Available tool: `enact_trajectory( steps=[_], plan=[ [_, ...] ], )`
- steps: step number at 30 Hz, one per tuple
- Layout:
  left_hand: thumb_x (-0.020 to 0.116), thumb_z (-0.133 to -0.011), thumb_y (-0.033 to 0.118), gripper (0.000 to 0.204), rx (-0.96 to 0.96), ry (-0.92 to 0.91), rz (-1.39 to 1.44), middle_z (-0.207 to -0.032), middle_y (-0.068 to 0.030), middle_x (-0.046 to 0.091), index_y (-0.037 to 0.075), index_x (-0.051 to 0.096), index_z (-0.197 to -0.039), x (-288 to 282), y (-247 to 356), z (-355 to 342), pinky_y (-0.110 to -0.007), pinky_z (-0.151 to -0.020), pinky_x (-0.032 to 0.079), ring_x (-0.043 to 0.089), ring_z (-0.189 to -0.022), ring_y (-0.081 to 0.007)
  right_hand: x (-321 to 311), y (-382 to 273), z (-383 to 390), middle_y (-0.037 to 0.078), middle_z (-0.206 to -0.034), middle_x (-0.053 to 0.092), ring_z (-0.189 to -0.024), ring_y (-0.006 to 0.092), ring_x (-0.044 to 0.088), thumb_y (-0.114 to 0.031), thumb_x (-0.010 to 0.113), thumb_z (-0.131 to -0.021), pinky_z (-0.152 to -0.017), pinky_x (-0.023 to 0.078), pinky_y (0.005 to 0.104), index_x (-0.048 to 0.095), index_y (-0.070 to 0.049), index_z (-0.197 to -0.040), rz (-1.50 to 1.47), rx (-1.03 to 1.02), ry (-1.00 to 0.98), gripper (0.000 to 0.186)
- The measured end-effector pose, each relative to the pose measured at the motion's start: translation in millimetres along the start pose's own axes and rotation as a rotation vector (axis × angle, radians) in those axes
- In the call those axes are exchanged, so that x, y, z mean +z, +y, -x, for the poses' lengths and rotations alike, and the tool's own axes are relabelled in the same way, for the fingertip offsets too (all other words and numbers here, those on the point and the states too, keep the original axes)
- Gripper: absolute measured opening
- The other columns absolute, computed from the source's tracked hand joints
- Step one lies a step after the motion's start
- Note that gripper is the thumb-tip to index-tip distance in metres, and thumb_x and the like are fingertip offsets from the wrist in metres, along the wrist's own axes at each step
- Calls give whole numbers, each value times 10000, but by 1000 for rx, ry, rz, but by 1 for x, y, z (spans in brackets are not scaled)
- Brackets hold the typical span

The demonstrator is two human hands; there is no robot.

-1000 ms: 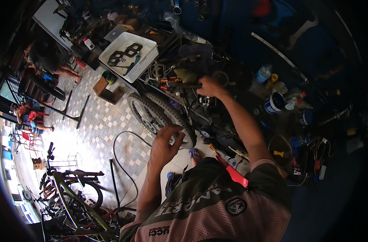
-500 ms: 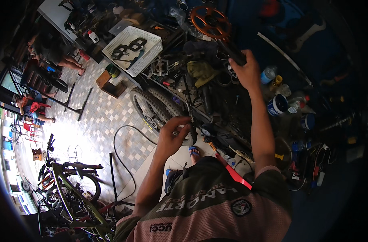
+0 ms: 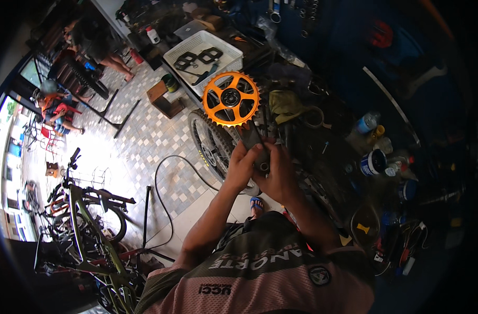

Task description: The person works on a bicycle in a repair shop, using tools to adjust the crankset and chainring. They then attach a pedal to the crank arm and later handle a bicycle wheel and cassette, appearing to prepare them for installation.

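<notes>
Before me is a bicycle crank arm (image 3: 253, 140), dark, with an orange five-spoked chainring (image 3: 210, 99) at its far end. Both hands grip the arm near its pedal end, where a round hole (image 3: 264, 166) shows. My left hand (image 3: 240, 166) closes on the arm's left side, thumb on top. Against its right side is my right hand (image 3: 278, 175), its fingers wrapped round it and partly hidden. Beyond the chainring stands a white plastic basket (image 3: 176, 51) with black flat pedals (image 3: 184, 60) in it.
Below the crank are a bicycle wheel (image 3: 202, 138) and dark cluttered parts. Bottles and a blue-white tub (image 3: 373, 162) stand at right. A green bicycle frame (image 3: 79, 220) is at lower left, a hose (image 3: 168, 220) on the tiles. Two people are at far left.
The crank with its orange chainring has come from the upper right to the middle, nearer my body. My left hand, earlier pinched apart from it, now grips it beside the right.
</notes>
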State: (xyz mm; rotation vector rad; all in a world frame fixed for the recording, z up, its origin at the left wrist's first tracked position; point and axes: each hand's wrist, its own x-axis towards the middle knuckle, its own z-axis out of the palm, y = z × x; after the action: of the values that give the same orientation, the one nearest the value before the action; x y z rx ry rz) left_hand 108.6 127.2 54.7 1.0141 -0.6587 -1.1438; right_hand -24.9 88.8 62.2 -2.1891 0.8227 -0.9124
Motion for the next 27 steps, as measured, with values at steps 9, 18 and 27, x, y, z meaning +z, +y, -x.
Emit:
enact_trajectory(
  steps=[9, 18, 27],
  plan=[
    [591, -954, 98, 295, 30, -10, -94, -1043, -113, 733, -13, 587, -1228, -47, 2, 18, -333, -868, 571, 718, -942, -196, -35, 1, -7, 113, -1219, 686, -1118, 274, 677, -193, 866, -822, -939, 540, 392, 665, -60, -1320, -189, -53, -253, 554],
    [532, -915, 29, 284, -44, -8, -167, -780, -102, 665, -22, 521, -1194, -24, 12, 25, -323, -632, 535, 660, -640, -199, -79, 38, 1, 53, -1009, 648, -813, 151, 589, -127, 834, -855, -709, 497, 302, 715, -74, -1225, -77, 173, 49, 393],
    [638, -931, 51, 250, -226, 64, -128, -840, -102, 673, -27, 537, -1146, -22, -10, 26, -330, -627, 555, 677, -649, -204, -51, 164, -26, 76, -1102, 668, -862, 222, 669, -125, 769, -917, -751, 556, 363, 660, -111, -1308, 167, 246, 170, 406]
  ],
)
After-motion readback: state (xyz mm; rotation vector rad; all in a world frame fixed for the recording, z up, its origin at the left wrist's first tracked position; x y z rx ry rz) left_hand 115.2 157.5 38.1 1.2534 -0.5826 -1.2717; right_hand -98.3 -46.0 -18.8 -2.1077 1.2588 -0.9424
